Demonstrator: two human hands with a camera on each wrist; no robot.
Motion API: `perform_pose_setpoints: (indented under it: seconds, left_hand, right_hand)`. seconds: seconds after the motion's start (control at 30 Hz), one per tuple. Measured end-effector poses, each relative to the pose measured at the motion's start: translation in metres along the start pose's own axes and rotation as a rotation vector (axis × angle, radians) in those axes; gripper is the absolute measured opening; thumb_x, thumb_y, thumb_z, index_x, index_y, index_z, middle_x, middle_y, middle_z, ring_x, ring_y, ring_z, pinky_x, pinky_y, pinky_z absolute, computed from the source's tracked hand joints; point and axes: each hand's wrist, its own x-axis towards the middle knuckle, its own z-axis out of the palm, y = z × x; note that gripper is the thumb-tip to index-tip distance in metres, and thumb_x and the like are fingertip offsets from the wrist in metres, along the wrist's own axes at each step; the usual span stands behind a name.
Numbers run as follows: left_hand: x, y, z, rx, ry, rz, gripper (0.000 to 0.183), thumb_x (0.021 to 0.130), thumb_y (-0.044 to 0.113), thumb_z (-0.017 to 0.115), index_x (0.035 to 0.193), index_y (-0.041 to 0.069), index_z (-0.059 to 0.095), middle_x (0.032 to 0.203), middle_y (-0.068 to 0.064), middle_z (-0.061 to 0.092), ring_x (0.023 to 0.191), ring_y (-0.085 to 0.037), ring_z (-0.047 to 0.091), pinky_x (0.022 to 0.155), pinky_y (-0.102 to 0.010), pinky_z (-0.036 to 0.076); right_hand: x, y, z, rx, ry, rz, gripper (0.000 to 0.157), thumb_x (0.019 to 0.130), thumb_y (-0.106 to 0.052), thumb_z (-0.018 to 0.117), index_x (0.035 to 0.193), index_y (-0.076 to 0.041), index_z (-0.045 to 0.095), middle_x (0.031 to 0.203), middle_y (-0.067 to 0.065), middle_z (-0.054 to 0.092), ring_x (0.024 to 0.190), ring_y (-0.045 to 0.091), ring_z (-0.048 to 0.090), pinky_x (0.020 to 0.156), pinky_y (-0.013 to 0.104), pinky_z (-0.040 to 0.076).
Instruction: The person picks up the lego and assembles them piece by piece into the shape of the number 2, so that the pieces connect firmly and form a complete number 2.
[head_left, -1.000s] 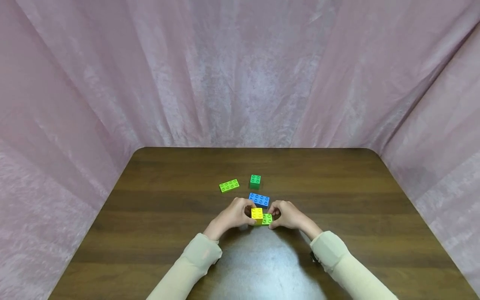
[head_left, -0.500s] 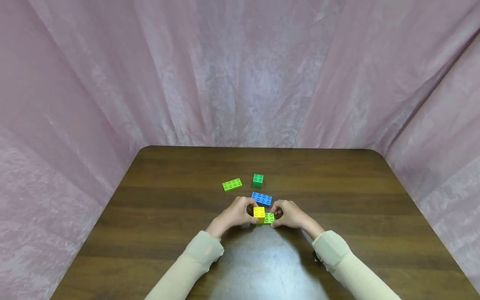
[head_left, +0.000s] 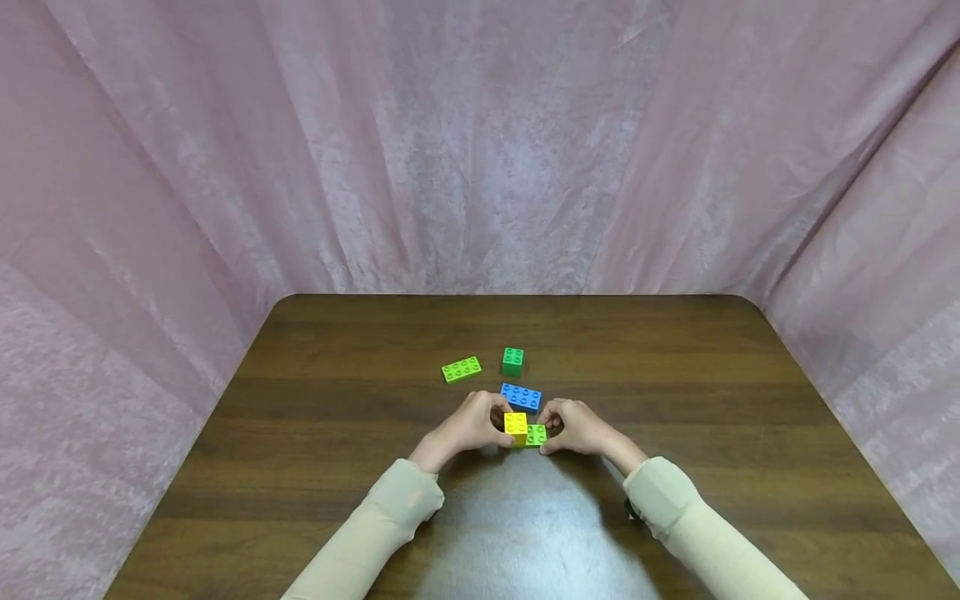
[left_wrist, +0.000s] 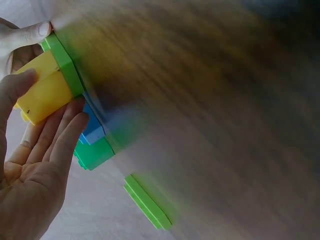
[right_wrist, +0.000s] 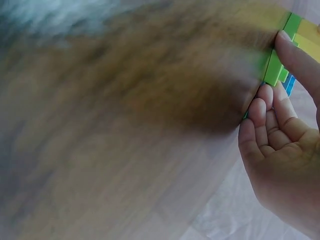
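Note:
A yellow two-by-two toy brick (head_left: 515,428) stands on the left half of a flat lime-green toy brick (head_left: 536,435), which lies on the table. My left hand (head_left: 472,422) grips the yellow brick between thumb and fingers; in the left wrist view the thumb (left_wrist: 20,85) presses its side. At the right end, my right hand (head_left: 576,428) holds the lime-green brick, its thumb (right_wrist: 295,52) against the near side in the right wrist view. A blue brick (head_left: 521,397) lies just behind the pair, apart from them in the head view.
Beyond the blue brick stands a dark green two-by-two brick (head_left: 513,362). A second flat lime-green brick (head_left: 461,370) lies to its left. The brown wooden table (head_left: 675,358) ends at a pink curtain (head_left: 480,167) at the back and sides.
Both hands keep their hold and the bricks stay put relative to each other. Only the head view shifts slightly.

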Motion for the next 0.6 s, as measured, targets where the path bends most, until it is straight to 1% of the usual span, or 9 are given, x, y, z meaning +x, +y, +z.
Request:
perform_pose_setpoints:
  seconds: [0.23, 0.37, 0.5, 0.6]
  left_hand:
    - [0.001, -0.002, -0.001, 0.0, -0.008, 0.007, 0.025, 0.075, 0.005, 0.082, 0.095, -0.001, 0.069, 0.09, -0.011, 0.072, 0.081, -0.018, 0.068, 0.074, -0.025, 0.058]
    - [0.0, -0.003, 0.0, -0.004, -0.004, 0.021, 0.024, 0.074, 0.004, 0.081, 0.094, -0.001, 0.069, 0.089, -0.012, 0.072, 0.082, -0.019, 0.07, 0.072, -0.023, 0.057]
    - [-0.001, -0.003, 0.0, -0.003, 0.006, 0.041, 0.024, 0.073, 0.003, 0.081, 0.093, -0.002, 0.069, 0.088, -0.013, 0.073, 0.081, -0.019, 0.069, 0.07, -0.022, 0.057]
    - [-0.002, -0.003, 0.0, 0.002, 0.009, 0.042, 0.024, 0.073, 0.003, 0.082, 0.093, -0.002, 0.069, 0.087, -0.012, 0.072, 0.078, -0.016, 0.067, 0.069, -0.022, 0.056]
  right_hand:
    - [-0.002, 0.001, 0.0, -0.008, -0.002, 0.004, 0.034, 0.072, -0.014, 0.086, 0.097, -0.003, 0.067, 0.093, 0.006, 0.066, 0.086, 0.013, 0.058, 0.077, 0.026, 0.05]
    - [-0.004, 0.003, -0.002, 0.006, -0.008, -0.018, 0.037, 0.073, -0.016, 0.085, 0.102, -0.001, 0.067, 0.098, 0.008, 0.067, 0.09, 0.016, 0.06, 0.08, 0.028, 0.053]
    - [-0.006, 0.006, -0.007, 0.024, 0.004, -0.041, 0.036, 0.079, -0.019, 0.081, 0.106, 0.001, 0.068, 0.102, 0.012, 0.069, 0.093, 0.019, 0.063, 0.082, 0.032, 0.055]
    - [-0.007, 0.01, -0.01, 0.034, 0.043, -0.032, 0.033, 0.084, -0.021, 0.077, 0.106, 0.001, 0.068, 0.1, 0.013, 0.07, 0.091, 0.019, 0.064, 0.081, 0.031, 0.055]
